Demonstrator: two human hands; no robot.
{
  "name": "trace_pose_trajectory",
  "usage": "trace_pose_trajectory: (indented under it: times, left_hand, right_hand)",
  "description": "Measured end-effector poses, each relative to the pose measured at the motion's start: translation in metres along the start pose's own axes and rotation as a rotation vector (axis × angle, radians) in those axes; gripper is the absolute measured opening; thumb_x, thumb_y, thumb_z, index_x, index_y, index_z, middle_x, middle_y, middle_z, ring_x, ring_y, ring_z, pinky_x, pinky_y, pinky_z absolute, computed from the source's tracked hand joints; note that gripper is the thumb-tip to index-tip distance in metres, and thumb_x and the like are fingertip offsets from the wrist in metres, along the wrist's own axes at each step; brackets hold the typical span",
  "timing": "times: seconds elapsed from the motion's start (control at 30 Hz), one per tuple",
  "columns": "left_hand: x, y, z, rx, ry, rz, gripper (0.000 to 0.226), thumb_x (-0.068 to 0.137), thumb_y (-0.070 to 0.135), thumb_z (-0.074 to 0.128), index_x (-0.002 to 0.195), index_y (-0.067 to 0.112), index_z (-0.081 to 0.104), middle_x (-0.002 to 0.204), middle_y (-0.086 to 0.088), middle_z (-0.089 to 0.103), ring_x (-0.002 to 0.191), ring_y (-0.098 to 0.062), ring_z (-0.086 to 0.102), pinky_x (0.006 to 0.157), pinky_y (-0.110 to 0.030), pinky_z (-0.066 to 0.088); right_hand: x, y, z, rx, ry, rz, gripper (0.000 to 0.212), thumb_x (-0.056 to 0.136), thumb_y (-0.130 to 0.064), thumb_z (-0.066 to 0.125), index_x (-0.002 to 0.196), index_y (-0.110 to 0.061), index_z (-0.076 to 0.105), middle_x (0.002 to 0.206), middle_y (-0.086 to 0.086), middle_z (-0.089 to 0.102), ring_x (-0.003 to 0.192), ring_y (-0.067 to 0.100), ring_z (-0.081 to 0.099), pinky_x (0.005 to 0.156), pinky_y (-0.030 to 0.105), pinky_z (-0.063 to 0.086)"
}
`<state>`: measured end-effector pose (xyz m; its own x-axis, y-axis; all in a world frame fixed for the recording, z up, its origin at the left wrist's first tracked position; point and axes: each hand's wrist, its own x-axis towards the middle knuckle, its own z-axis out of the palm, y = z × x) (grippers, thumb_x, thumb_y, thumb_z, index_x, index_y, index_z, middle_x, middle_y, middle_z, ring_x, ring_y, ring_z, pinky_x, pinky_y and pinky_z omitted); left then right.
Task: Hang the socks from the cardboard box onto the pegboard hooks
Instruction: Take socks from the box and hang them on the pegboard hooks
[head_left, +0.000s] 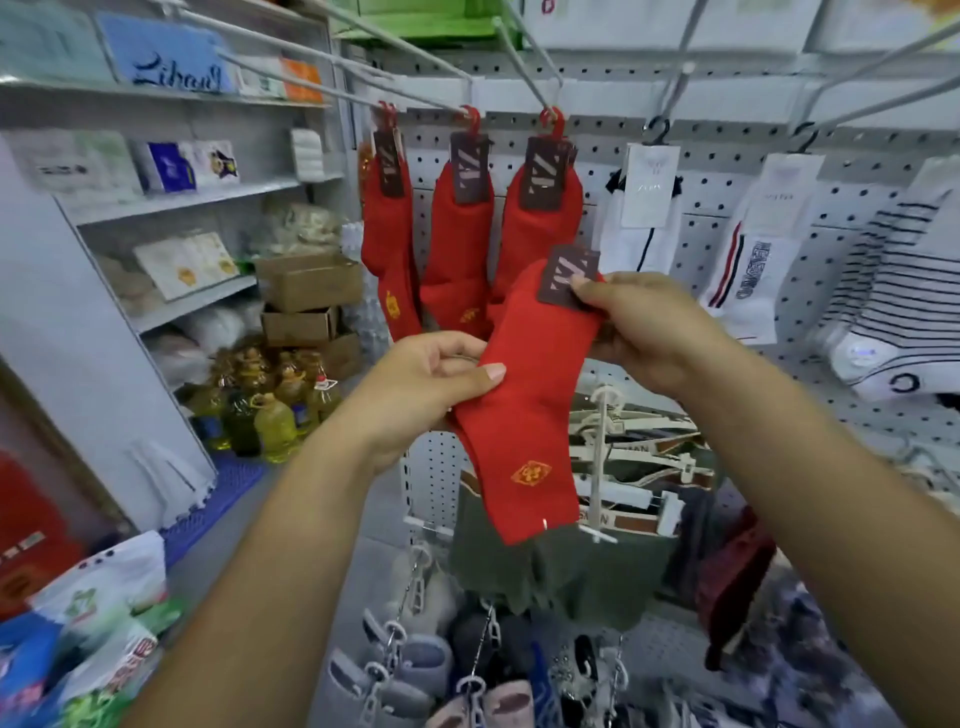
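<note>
Grey metal shelving (171, 200) at far left, loaded with boxed and bagged goods. Just right of it, three brown cardboard boxes (311, 283) stacked against the wall. On the floor in front, a cluster of yellow oil bottles (275, 426), too crowded to count.

Further right, white pegboard (727, 140) filling the back wall, with long wire hooks (337, 91) reaching out toward the camera. On three of those, three hanging red socks (389, 249) (460, 249) (543, 234), side by side, each on a red plastic hanger.

At centre, in front of them and lower, one held red sock (524, 410). Tilted, cuff up to the right, toe down, not on any hook, with one gold emblem (531, 474) near the toe. Left hand (431, 384) gripping its left edge midway, thumb on the front, fingers curled behind. Right hand (649, 327) pinching the cuff end, thumb tip pressed on its dark label (563, 275).

Right of the hands, two white socks (641, 228) (753, 260) on black hangers. Then one bundle of black-and-white striped socks (893, 312) at the far right edge.
</note>
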<state>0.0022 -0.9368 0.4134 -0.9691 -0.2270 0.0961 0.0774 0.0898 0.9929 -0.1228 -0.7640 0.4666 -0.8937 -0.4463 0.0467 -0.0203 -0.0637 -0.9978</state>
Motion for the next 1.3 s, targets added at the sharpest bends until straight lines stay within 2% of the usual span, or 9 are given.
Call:
trace_pose_trajectory:
  times: [0.1, 0.23, 0.4, 0.57, 0.67, 0.77, 0.87, 1.13, 1.3]
  left_hand:
    - [0.014, 0.003, -0.037, 0.056, -0.012, 0.018, 0.014, 0.094, 0.014, 0.07, 0.107, 0.011, 0.07, 0.096, -0.007, 0.08, 0.086, -0.017, 0.075, 0.077, -0.03, 0.062]
    - [0.035, 0.004, -0.084, 0.132, -0.021, 0.074, 0.018, 0.093, 0.015, 0.073, 0.11, 0.013, 0.07, 0.101, -0.004, 0.08, 0.098, -0.017, 0.076, 0.09, -0.038, 0.061]
    - [0.062, 0.011, -0.112, 0.158, 0.111, 0.193, 0.017, 0.091, 0.024, 0.076, 0.106, 0.018, 0.071, 0.103, -0.013, 0.077, 0.102, -0.023, 0.073, 0.096, -0.044, 0.058]
    - [0.092, 0.038, -0.12, 0.091, 0.231, 0.397, 0.033, 0.09, 0.03, 0.077, 0.119, 0.017, 0.067, 0.105, 0.005, 0.073, 0.095, 0.0, 0.07, 0.078, -0.011, 0.053]
    - [0.113, 0.059, -0.12, 0.129, 0.288, 0.564, 0.04, 0.088, 0.029, 0.079, 0.122, 0.013, 0.065, 0.112, 0.004, 0.07, 0.101, -0.003, 0.068, 0.087, -0.015, 0.054]
    - [0.129, 0.081, -0.119, 0.18, 0.298, 0.712, 0.032, 0.086, 0.028, 0.081, 0.113, 0.019, 0.067, 0.107, 0.004, 0.071, 0.101, -0.009, 0.068, 0.094, -0.025, 0.055]
    - [0.14, 0.099, -0.118, 0.272, 0.272, 0.828, 0.026, 0.084, 0.031, 0.081, 0.106, 0.019, 0.073, 0.102, 0.008, 0.073, 0.097, -0.003, 0.068, 0.086, -0.016, 0.051]
    - [0.152, 0.117, -0.126, 0.27, 0.139, 0.887, 0.02, 0.085, 0.02, 0.081, 0.099, 0.005, 0.079, 0.098, -0.005, 0.078, 0.092, -0.01, 0.072, 0.086, -0.035, 0.06]
    - [0.147, 0.123, -0.129, 0.334, 0.107, 0.912, 0.013, 0.086, 0.016, 0.08, 0.097, 0.011, 0.079, 0.096, -0.006, 0.078, 0.09, -0.01, 0.072, 0.082, -0.032, 0.06]
  right_hand:
    - [0.007, -0.001, 0.025, -0.062, 0.06, -0.057, 0.015, 0.101, -0.021, 0.06, 0.106, -0.009, 0.068, 0.096, 0.007, 0.076, 0.082, 0.018, 0.073, 0.07, 0.033, 0.062]
    - [0.017, 0.001, 0.056, -0.163, 0.212, -0.177, 0.014, 0.101, -0.025, 0.06, 0.103, -0.013, 0.066, 0.086, 0.0, 0.072, 0.069, 0.013, 0.068, 0.054, 0.026, 0.056]
    - [0.02, 0.009, 0.073, -0.223, 0.345, -0.298, 0.014, 0.101, -0.024, 0.06, 0.104, -0.012, 0.065, 0.091, 0.003, 0.074, 0.073, 0.013, 0.071, 0.059, 0.028, 0.058]
    - [0.02, 0.003, 0.073, -0.352, 0.383, -0.387, 0.013, 0.102, -0.023, 0.058, 0.108, -0.012, 0.061, 0.094, 0.0, 0.072, 0.067, -0.004, 0.067, 0.054, 0.011, 0.048]
    - [0.028, -0.003, 0.083, -0.422, 0.329, -0.432, 0.013, 0.101, -0.021, 0.059, 0.11, -0.013, 0.062, 0.099, -0.002, 0.073, 0.077, -0.003, 0.068, 0.063, 0.012, 0.05]
    - [0.046, -0.011, 0.097, -0.497, 0.347, -0.484, 0.013, 0.1, -0.021, 0.061, 0.11, -0.014, 0.062, 0.104, -0.002, 0.073, 0.091, 0.003, 0.069, 0.077, 0.017, 0.054]
    - [0.072, -0.024, 0.104, -0.563, 0.407, -0.542, 0.018, 0.097, -0.027, 0.063, 0.111, -0.016, 0.063, 0.109, 0.0, 0.072, 0.105, 0.015, 0.068, 0.094, 0.038, 0.055]
    - [0.114, -0.039, 0.119, -0.629, 0.398, -0.62, 0.02, 0.097, -0.025, 0.065, 0.109, -0.009, 0.063, 0.082, -0.004, 0.062, 0.077, 0.008, 0.06, 0.067, 0.025, 0.046]
    - [0.128, -0.025, 0.124, -0.527, 0.357, -0.53, 0.02, 0.096, -0.029, 0.065, 0.109, -0.013, 0.067, 0.1, 0.01, 0.073, 0.094, 0.027, 0.07, 0.084, 0.05, 0.058]
